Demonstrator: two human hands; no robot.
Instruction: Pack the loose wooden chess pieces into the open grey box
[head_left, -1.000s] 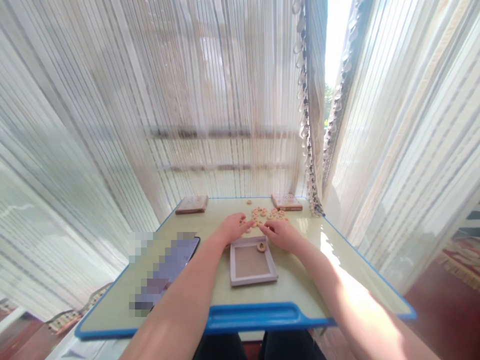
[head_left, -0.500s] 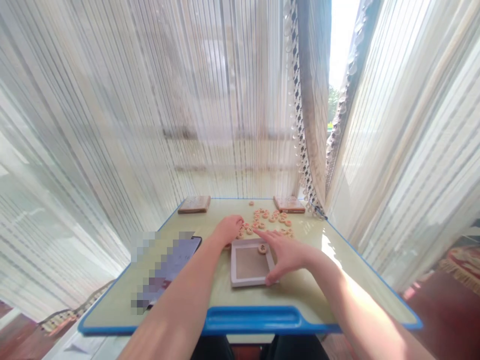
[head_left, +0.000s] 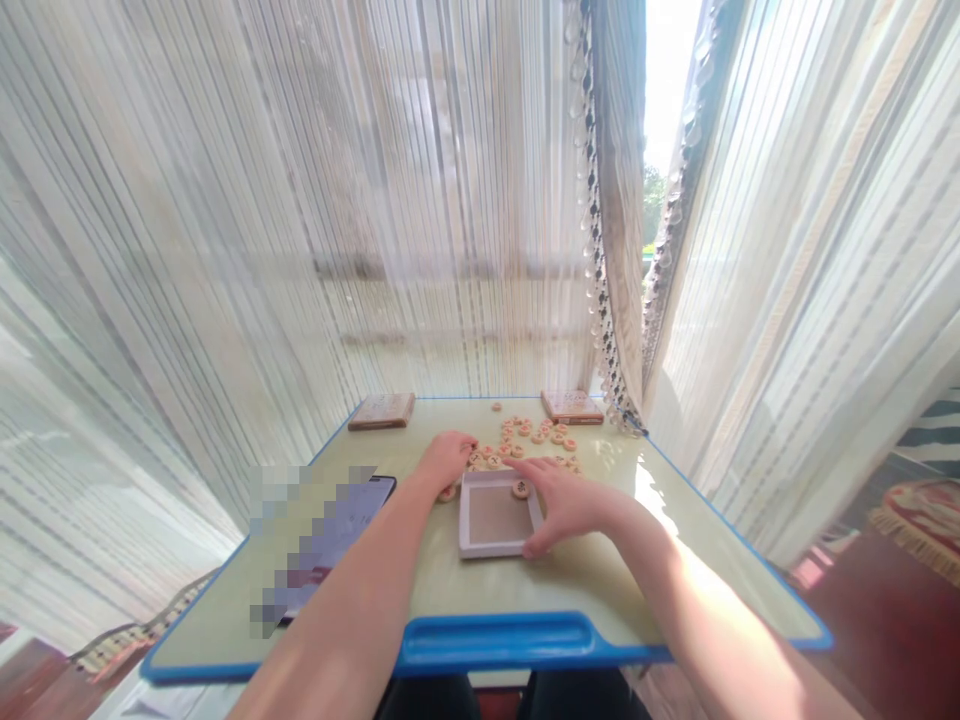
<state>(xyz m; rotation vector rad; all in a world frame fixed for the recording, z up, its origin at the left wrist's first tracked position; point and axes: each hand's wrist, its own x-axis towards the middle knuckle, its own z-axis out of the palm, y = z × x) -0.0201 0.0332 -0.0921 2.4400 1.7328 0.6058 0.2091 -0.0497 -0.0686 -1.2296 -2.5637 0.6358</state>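
Observation:
Several round wooden Chinese chess pieces [head_left: 525,429], marked with characters, lie loosely across the table beyond my hands. My left hand [head_left: 448,458] is at the near left edge of this scatter. Its fingers are curled downward by the pieces, and what they hold, if anything, is hidden. Under my left wrist lies another chess piece [head_left: 447,493]. A shallow whitish box [head_left: 495,550] with a brownish bottom sits in front of me, with one chess piece [head_left: 520,489] at its back right. My right hand [head_left: 566,500] grips the box's right side, thumb by the front corner and fingers toward the back.
A phone [head_left: 341,545] with a partly blurred screen lies left of my left forearm. Flat wooden boxes stand at the far left [head_left: 382,411] and far right [head_left: 572,407]. The pale table has a blue rim with a moulded tray [head_left: 499,640] in front. Curtains [head_left: 465,200] hang behind.
The box has shifted slightly away from me with my right hand on it. My left hand has drawn slightly left, and the piece under its wrist shows more.

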